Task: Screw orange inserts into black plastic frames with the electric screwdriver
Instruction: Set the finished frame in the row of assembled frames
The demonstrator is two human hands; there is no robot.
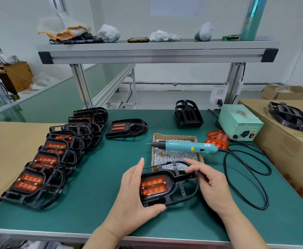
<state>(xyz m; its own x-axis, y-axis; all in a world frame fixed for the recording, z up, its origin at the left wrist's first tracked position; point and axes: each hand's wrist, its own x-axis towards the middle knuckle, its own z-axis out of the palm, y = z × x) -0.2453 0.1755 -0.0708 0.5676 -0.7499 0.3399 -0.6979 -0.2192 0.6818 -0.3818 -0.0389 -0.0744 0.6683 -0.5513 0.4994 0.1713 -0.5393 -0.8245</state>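
Observation:
A black plastic frame with an orange insert in it is held above the green mat in front of me. My left hand grips its left end, thumb under the front edge. My right hand pinches the frame's right loop. The teal electric screwdriver lies across a cardboard box of silver screws, untouched. Loose orange inserts are piled to the right of the box.
A row of several frames with orange inserts overlaps along the left. One more fitted frame and a stack of bare black frames lie further back. A green power supply, its black cable and cardboard boxes fill the right.

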